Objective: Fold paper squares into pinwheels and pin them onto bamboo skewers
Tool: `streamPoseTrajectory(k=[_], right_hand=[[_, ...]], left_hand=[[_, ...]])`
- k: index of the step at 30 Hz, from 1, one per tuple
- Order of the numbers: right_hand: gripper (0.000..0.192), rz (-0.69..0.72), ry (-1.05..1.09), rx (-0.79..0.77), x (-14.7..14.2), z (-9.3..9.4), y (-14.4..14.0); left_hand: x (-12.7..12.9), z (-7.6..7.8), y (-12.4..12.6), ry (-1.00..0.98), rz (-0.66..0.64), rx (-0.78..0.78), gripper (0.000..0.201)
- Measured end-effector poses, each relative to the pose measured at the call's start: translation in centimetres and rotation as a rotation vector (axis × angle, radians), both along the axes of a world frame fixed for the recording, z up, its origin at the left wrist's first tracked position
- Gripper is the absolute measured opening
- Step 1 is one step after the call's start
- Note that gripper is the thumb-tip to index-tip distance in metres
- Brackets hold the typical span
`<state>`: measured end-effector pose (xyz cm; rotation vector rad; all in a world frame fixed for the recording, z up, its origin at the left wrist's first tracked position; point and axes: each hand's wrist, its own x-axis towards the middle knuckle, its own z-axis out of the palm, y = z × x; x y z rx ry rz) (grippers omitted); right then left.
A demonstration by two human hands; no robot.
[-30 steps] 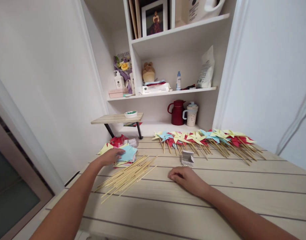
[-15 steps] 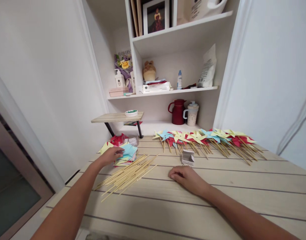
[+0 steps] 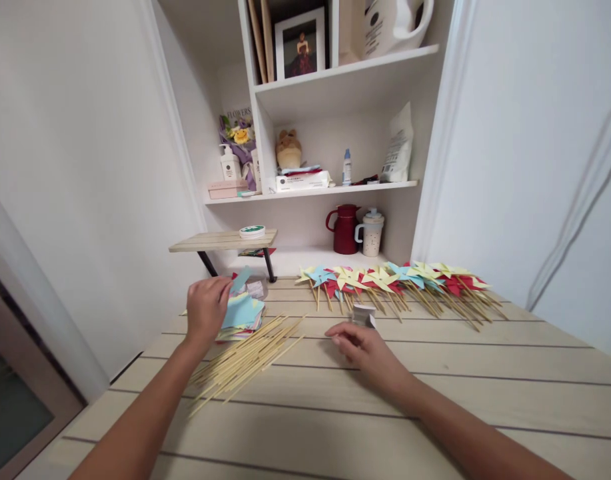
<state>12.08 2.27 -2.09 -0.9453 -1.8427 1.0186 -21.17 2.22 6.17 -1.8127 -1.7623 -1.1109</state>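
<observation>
My left hand (image 3: 205, 310) is raised at the left, its fingers pinched on a light blue paper piece (image 3: 241, 279) that sticks up past the fingertips. Just below lies a stack of coloured paper (image 3: 242, 313), blue on top, with yellow and red edges showing. A loose bundle of thin wooden sticks (image 3: 248, 357) lies slantwise to the right of the stack. Over the table's middle, my right hand (image 3: 358, 347) holds nothing, its fingers loosely bent and a little apart. Behind it, partly hidden, stands a small open box (image 3: 364, 315).
Several finished paper pinwheels on sticks (image 3: 385, 280) lie in a row at the back right. A small raised shelf (image 3: 210, 241) carries a round white-and-green container (image 3: 252, 231). A red jug (image 3: 345, 230) and a lidded cup (image 3: 371, 233) stand in the white shelving behind.
My left hand has lifted off the stack with a blue paper piece. My right hand has risen slightly and its fingers have opened. The whole view has shifted a little.
</observation>
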Motion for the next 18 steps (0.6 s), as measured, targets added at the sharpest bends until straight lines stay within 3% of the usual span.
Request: streamPoseTrajectory(k=[2,4,7,9,12,18], right_hand=[[0.041,0.080,0.211,-0.258,-0.3,0.3,-0.3],[0.051,0.164,0.445,-0.497,-0.5,0.4,-0.4],[0.063,0.278,0.648,-0.686,-0.2,0.8,-0.6],[0.062,0.308,0.683,-0.698,0.2,1.3,-0.7],[0.049,0.301,0.677,-0.630,0.7,1.8,-1.0],[0.041,0.001,0.696,-0.376,1.3,1.4,0.3]], left_hand=[[3.1,-0.3,-1.3,0.048,-0.074,0.148,0.028],[6.3,-1.6,-2.8,0.220,-0.246,0.279,0.024],[10.2,-4.4,-4.5,0.547,-0.488,0.457,0.037],[12.0,-6.0,-4.8,0.625,-0.557,0.450,0.039],[13.5,-7.1,-4.2,0.552,-0.661,0.365,0.042],[15.5,-6.1,-2.5,0.443,-0.661,0.310,0.036]])
